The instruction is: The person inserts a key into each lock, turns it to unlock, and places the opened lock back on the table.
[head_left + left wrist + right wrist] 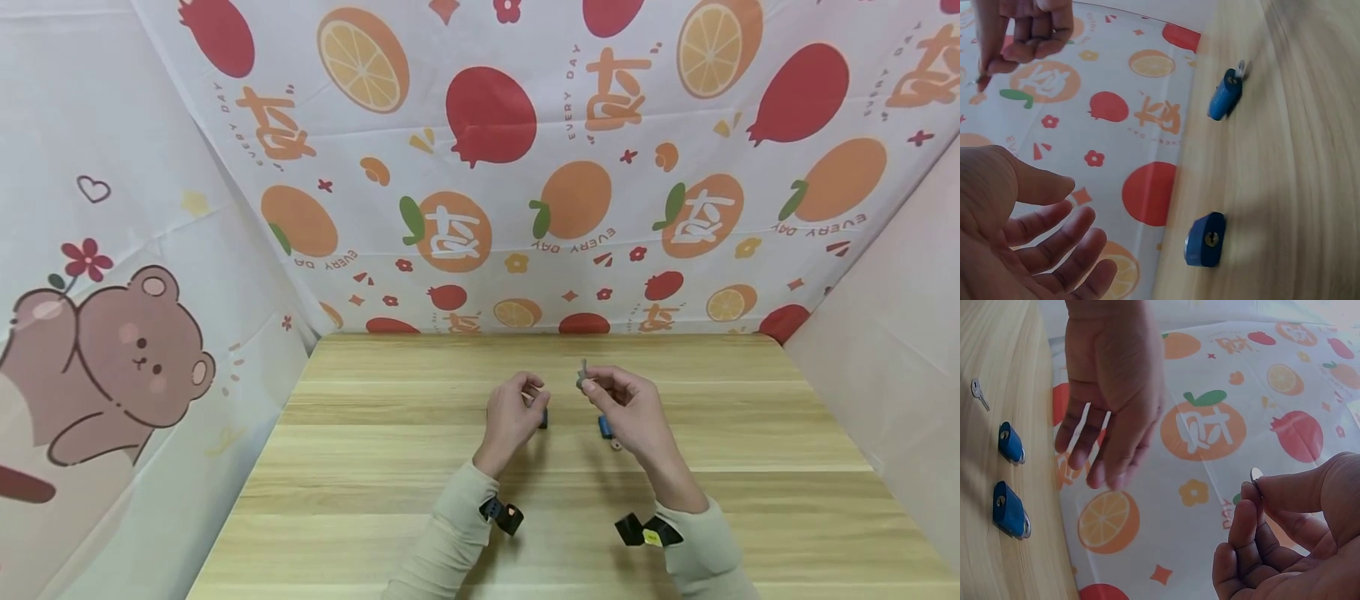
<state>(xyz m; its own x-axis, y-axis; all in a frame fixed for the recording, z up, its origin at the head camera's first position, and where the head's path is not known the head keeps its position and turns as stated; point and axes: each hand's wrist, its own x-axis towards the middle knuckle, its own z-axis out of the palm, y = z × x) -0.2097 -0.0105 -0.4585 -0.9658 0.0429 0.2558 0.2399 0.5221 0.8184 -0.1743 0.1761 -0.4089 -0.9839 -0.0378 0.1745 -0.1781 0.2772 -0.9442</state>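
Head view shows us a white cloth backdrop [637, 137] printed with oranges and red fruit, behind a pale wood-grain tabletop [360, 467]. Over the wood, our left hand [513, 414] holds nothing, fingers loosely bent and apart from the thumb; our right hand [630, 408] has thumb and fingertips clamped in a pinch. Below lie two padlocks with blue bodies and metal shackles, a left padlock [544, 419] and a right padlock [606, 427]. Near the right padlock rests a loose silver key [616, 444]. In the pinch sits a small grey metal piece [582, 377], a key as far as we can judge, raised above the tabletop, apart from both locks. To handle it well, we should grip just its broad head, leave the thin blade free, and press firmly, since something so slight could easily twist or drop.
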